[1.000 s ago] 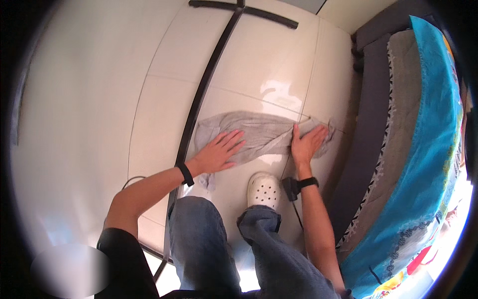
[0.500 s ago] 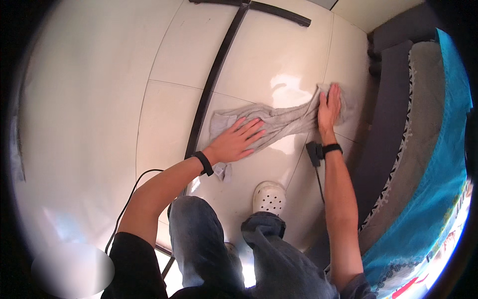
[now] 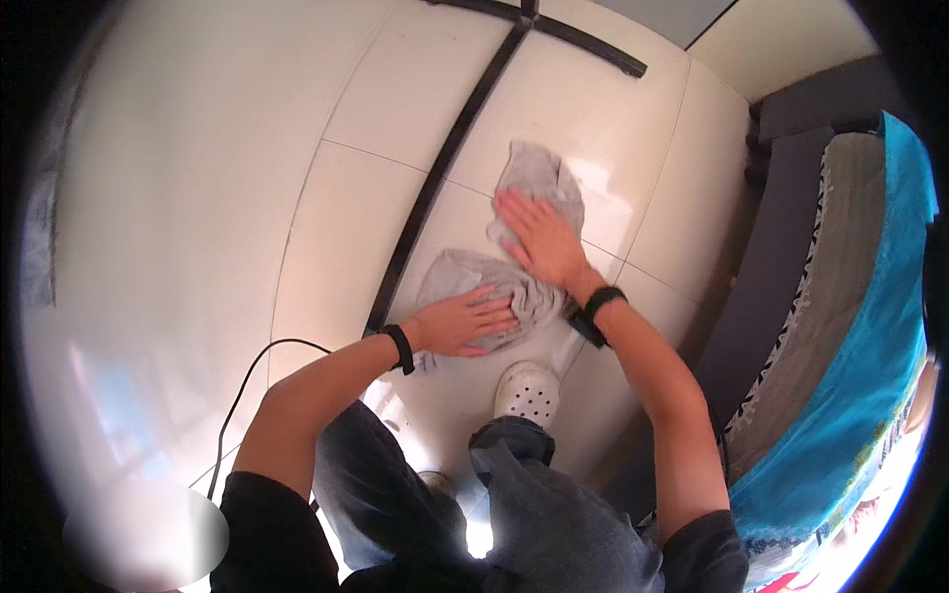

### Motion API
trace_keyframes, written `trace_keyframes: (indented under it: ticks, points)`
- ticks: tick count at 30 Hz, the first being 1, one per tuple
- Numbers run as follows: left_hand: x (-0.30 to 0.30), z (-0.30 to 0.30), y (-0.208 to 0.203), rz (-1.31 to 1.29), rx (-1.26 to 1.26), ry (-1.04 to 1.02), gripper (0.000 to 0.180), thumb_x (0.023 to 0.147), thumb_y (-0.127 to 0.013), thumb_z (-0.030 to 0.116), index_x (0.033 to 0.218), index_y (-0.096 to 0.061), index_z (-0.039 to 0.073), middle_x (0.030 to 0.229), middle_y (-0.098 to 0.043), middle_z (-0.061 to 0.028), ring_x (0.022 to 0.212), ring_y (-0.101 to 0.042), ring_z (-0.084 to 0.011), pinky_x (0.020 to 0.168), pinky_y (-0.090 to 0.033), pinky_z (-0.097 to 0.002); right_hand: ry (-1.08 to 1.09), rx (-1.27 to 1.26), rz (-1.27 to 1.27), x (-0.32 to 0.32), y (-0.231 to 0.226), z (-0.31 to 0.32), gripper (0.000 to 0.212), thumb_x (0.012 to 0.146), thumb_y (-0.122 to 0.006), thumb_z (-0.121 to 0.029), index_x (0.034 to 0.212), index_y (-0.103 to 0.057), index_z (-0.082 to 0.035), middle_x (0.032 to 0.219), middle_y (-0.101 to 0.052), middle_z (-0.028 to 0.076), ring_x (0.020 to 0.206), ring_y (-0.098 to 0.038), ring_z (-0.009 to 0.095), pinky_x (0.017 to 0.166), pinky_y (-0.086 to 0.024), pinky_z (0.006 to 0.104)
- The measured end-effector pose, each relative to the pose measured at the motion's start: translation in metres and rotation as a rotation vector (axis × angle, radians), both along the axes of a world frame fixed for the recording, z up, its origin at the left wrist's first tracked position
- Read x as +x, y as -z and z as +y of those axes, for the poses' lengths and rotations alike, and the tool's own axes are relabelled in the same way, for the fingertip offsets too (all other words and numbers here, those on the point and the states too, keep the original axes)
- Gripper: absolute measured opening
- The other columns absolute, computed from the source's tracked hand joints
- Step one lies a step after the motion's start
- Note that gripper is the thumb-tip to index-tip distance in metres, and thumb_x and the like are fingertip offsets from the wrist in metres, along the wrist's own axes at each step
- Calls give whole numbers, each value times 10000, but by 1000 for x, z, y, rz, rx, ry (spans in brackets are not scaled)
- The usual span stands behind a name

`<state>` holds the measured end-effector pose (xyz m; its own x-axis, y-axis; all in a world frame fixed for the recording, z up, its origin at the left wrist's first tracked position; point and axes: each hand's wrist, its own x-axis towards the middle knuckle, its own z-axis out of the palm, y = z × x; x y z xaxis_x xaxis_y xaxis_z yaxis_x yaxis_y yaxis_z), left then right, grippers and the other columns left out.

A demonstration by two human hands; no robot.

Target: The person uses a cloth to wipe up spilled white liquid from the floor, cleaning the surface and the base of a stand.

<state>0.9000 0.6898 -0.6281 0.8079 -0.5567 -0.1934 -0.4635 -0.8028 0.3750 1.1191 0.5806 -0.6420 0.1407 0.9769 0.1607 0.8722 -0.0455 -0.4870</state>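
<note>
One grey cloth point(image 3: 547, 176) is pressed, ungrasped: far part under the flattened right hand point(image 3: 544, 242), near part under the flattened left hand point(image 3: 460, 322).

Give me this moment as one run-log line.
left hand: flat on grey cloth | right hand: palm-down on its far part | grey cloth: rumpled, on tiled floor | nearby: black bar, white clog

Looked steeply down from the wearer's head, as left one of two side-by-side fisheye cameras; faced the tiled floor point(image 3: 662, 301) ahead of the jeans point(image 3: 563, 514); hung near enough to frame left hand point(image 3: 460, 321) and right hand point(image 3: 546, 242) around mid-view.
</note>
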Motion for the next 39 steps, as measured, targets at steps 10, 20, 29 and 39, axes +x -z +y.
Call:
trace_keyframes:
  ticks: [10,20,29,39]
  points:
    - [-9,-7,14,-37,-72,-18,662,908,-545,396,1475,-323,137,1487,-366,-76,1426,-250,-209,1194,-131,-459,434,-104,-7,-7,14,-54,562,914,-482,-140,1454,-354,-54,1502,-367,119,1414,-297,269,1147,-221,428]
    - [-7,-11,9,-114,-84,-502,626,908,-523,325,1471,-334,124,1480,-359,-97,1410,-277,-241,1174,-146,-457,924,-22,-185,48,52,25,509,988,-383,-244,1459,-343,-57,1529,-327,108,1428,-263,262,1146,-203,433]
    - [-18,-16,16,-113,-4,-524,597,872,-566,356,1399,-432,110,1419,-428,-92,1379,-325,-255,1170,-161,-463,138,60,20,-33,24,79,542,821,-527,-56,1360,-469,-67,1434,-453,119,1359,-378,279,1115,-283,454]
    - [-73,-47,19,-127,-108,-195,581,941,-475,437,1409,-420,98,1425,-453,-55,1352,-365,-173,1166,-175,-403,-575,-163,109,-99,-4,23,587,867,-550,-120,1434,-396,-114,1507,-364,80,1403,-313,243,1155,-227,414]
